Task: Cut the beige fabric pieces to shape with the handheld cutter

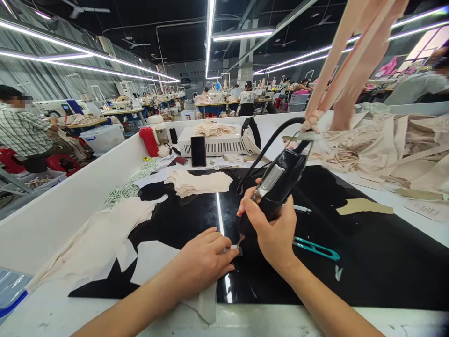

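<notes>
My right hand (273,229) grips a black corded hand tool (280,185), tip pointing down onto the glossy black work surface (368,252). My left hand (205,257) presses flat on a narrow pale strap (207,302) that runs off the table's front edge; its fingertips pinch the strap end right at the tool's tip (239,243). The tool's black cable (270,142) loops up and back.
Teal thread snips (315,249) lie right of my right hand. A stack of beige fabric pieces (198,182), a phone (198,150), a white box (217,140) and a red bottle (149,140) stand behind. Beige straps (354,61) hang at right above a fabric heap (386,145). People work beyond.
</notes>
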The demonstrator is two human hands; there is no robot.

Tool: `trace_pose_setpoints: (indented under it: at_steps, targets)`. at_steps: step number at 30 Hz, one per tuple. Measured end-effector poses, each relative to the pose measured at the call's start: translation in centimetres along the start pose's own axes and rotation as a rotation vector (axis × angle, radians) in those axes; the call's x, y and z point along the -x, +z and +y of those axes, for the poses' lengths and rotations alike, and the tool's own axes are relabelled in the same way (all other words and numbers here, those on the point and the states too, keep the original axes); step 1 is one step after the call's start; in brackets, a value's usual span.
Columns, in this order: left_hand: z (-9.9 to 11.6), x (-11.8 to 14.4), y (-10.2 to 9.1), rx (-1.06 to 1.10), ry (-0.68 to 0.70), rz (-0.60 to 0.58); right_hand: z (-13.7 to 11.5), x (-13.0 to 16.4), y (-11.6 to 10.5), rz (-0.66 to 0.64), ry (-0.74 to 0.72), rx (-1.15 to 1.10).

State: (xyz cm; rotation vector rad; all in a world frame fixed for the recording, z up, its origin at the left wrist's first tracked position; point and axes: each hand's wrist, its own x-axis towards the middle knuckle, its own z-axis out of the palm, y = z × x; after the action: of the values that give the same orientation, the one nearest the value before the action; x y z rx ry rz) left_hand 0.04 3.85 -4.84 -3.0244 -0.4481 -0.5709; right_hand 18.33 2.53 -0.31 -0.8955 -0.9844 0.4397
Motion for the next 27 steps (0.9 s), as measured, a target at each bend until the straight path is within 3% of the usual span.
trace_pose_setpoints:
  at_steps: [27]
  targets:
    - [-0.01,0.58,-0.32,-0.019,-0.049,-0.003,0.0,-0.16,0.04,-0.01,-0.003,-0.038]
